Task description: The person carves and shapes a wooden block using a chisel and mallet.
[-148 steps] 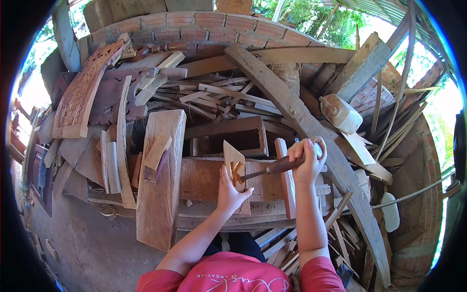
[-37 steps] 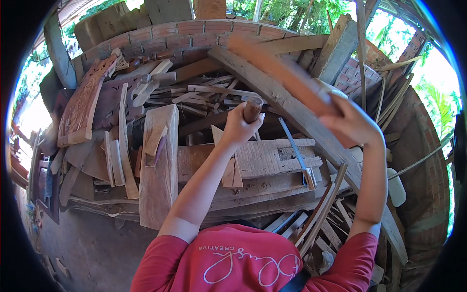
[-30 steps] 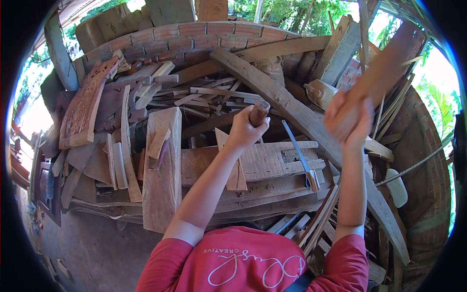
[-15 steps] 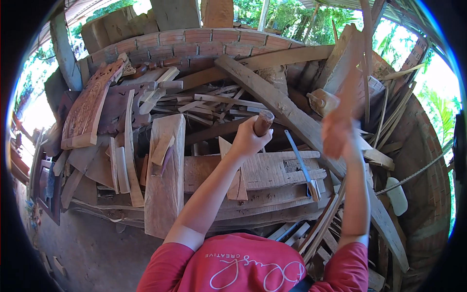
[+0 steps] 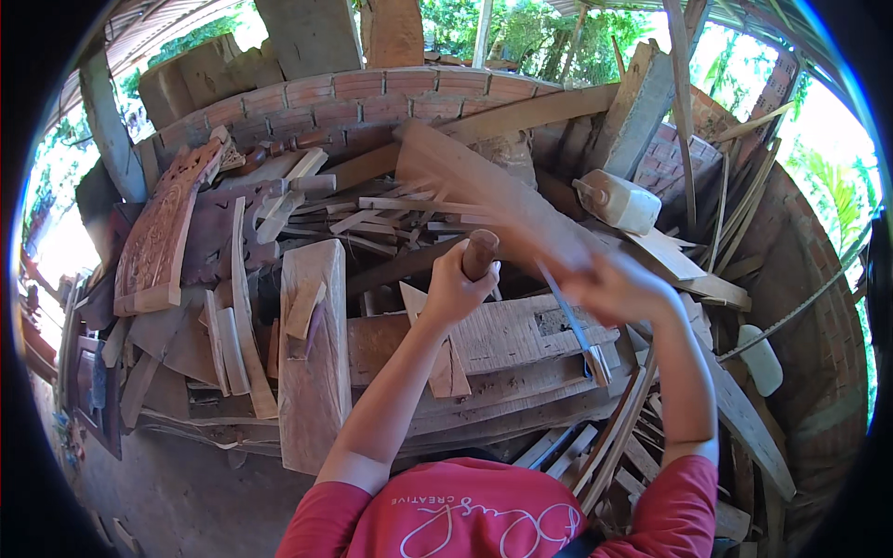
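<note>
My left hand (image 5: 461, 286) is closed round the thick wooden handle of a chisel (image 5: 480, 253), its rounded top showing above my fist; the blade is hidden. My right hand (image 5: 619, 290), smeared by motion, grips a flat wooden club (image 5: 484, 191), which slants up and left, its far end beyond the chisel handle. Below the hands lies a thick pale board (image 5: 498, 337) with a cut-out slot near its right end. A long thin blue tool with a wooden end (image 5: 569, 316) leans across this slot. A pointed wood offcut (image 5: 446, 367) rests against the board under my left forearm.
An upright wood block (image 5: 314, 391) stands left of my left arm. Carved panels (image 5: 153, 242) lean farther left. Behind are loose sticks (image 5: 372, 219) and a curved brick wall (image 5: 326, 112). To the right lie a whitish plastic jug (image 5: 621, 203) and a long beam (image 5: 749, 437).
My right hand has swung the club from upright at the right, down and left toward the chisel handle. My left hand keeps its grip. The whole view has shifted slightly.
</note>
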A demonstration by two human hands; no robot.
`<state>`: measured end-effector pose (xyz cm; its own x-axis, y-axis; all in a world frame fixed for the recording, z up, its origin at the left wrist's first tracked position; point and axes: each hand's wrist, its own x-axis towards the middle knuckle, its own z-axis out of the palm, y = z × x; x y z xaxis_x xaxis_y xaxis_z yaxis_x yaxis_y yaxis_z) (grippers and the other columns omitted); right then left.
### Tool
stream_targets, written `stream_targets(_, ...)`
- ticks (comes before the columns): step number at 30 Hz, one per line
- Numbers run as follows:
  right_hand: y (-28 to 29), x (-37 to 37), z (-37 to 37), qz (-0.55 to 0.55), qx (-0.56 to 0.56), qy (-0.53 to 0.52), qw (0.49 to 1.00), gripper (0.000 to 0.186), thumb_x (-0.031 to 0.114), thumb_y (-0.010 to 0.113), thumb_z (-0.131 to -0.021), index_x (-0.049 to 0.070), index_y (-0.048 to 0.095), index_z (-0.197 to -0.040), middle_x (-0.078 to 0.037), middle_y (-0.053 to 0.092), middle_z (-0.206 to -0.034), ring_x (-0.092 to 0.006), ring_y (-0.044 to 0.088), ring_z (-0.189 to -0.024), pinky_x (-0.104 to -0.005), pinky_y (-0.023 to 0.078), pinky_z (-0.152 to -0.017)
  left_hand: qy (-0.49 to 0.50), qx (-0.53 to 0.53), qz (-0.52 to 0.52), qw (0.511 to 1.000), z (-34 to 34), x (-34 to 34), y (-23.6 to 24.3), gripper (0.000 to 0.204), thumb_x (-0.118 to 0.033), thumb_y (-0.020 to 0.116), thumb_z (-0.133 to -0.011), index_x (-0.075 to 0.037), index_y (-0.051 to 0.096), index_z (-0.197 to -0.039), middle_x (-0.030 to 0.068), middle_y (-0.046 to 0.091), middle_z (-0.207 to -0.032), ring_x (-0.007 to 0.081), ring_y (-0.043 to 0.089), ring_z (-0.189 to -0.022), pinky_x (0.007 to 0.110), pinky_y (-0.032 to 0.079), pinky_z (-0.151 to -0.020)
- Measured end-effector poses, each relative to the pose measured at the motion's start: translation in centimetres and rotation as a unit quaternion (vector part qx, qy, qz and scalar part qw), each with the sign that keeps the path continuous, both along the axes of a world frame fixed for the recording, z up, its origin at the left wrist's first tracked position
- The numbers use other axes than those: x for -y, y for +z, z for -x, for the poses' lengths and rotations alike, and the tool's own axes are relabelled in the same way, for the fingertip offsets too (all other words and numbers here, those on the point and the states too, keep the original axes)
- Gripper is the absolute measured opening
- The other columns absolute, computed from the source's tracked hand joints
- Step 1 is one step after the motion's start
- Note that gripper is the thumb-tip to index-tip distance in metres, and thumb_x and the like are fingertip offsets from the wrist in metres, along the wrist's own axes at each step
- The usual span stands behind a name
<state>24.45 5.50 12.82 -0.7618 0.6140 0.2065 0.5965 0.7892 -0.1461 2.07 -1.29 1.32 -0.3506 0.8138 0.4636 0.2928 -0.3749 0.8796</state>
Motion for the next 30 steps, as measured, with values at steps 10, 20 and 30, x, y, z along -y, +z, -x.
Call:
stream_targets(10, -6.5, 0.5, 0.3, 0.212, -0.234, -0.155, 0.936, 0.052, 0.024, 0.067, -0.072, -0.004, 0.048, -0.111, -0.023, 0.057, -0.102, -0.0276, 0.056, -0.094, -0.0331, 0.042, -0.082, -0.012, 0.001, -0.04, 0.999, 0.4, 0.7, -0.5, 0.018, -0.01, 0.066, -0.072, -0.002, 0.056, -0.084, 0.0053, 0.057, -0.07, 0.0098, 0.05, -0.065, 0.027, 0.043, -0.062)
stream_targets(20, -26.5, 7.2, 0.6, 0.095, -0.146, -0.31, 0.935, 0.045, 0.022, 0.067, -0.069, -0.004, 0.053, -0.103, -0.023, 0.05, -0.102, -0.0394, 0.049, -0.097, -0.0444, 0.042, -0.084, -0.015, -0.001, -0.032, 0.999, 0.3, 1.2, -0.2, 0.016, -0.009, 0.067, -0.073, -0.002, 0.055, -0.082, 0.0028, 0.058, -0.071, 0.0086, 0.05, -0.065, 0.026, 0.043, -0.062)
stream_targets(30, -11.8, 5.0, 6.9, 0.089, -0.481, -0.037, 0.872, 0.052, 0.02, 0.068, -0.073, 0.002, 0.049, -0.118, -0.016, 0.05, -0.117, -0.0279, 0.049, -0.108, -0.0367, 0.038, -0.09, -0.001, 0.004, -0.048, 0.999, 0.1, 1.4, -0.7, 0.02, -0.009, 0.067, -0.073, -0.002, 0.057, -0.088, 0.0013, 0.058, -0.073, 0.0078, 0.049, -0.067, 0.025, 0.042, -0.063)
